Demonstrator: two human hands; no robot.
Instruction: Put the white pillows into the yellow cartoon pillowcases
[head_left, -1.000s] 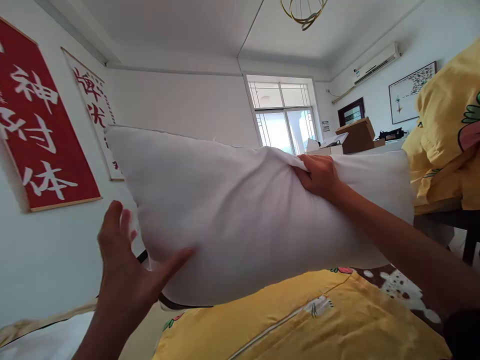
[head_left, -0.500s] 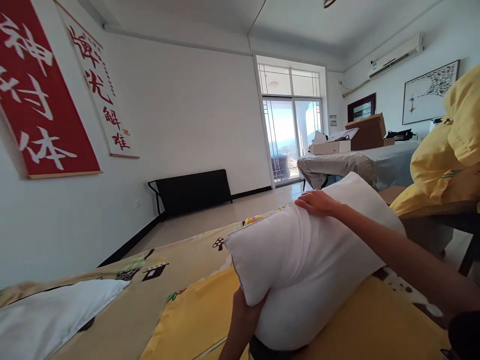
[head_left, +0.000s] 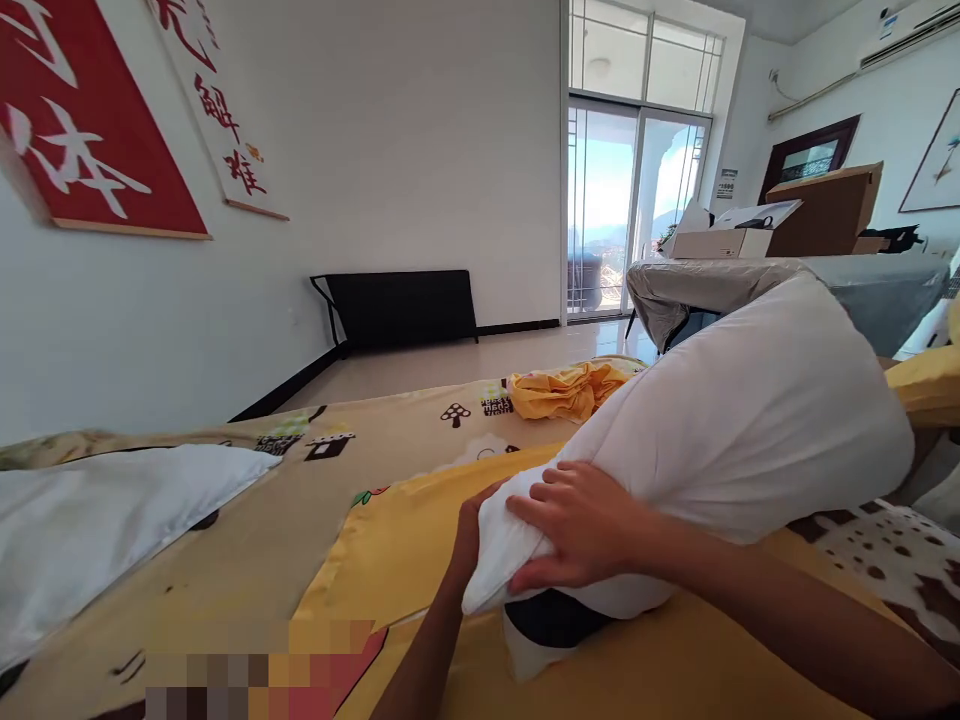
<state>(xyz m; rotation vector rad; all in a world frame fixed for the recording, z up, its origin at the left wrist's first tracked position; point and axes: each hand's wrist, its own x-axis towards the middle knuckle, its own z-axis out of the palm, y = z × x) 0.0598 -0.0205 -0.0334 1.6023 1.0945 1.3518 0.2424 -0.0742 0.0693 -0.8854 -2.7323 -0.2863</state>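
Observation:
A plump white pillow (head_left: 742, 420) stretches from my hands toward the upper right, its near end narrowed and bunched. My left hand (head_left: 474, 520) grips that end from the left, with its fingers partly hidden behind the fabric. On top, my right hand (head_left: 581, 525) curls its fingers around the same end, close to the left one. Beneath the pillow lies a yellow cloth cover (head_left: 420, 535) with a printed pattern, spread flat on the beige patterned bed sheet (head_left: 262, 550).
Another white pillow (head_left: 135, 510) rests at the left. A crumpled orange-yellow cloth (head_left: 570, 390) sits by the bed's far edge. Beyond it are a black folded frame (head_left: 401, 310) against the wall and a plastic-covered table (head_left: 720, 285) bearing cardboard boxes (head_left: 825, 210).
My right hand has come down from the pillow's upper edge to its near end, beside my left hand. The pillow has turned and narrowed there. The view has tipped downward, showing the crumpled cloth.

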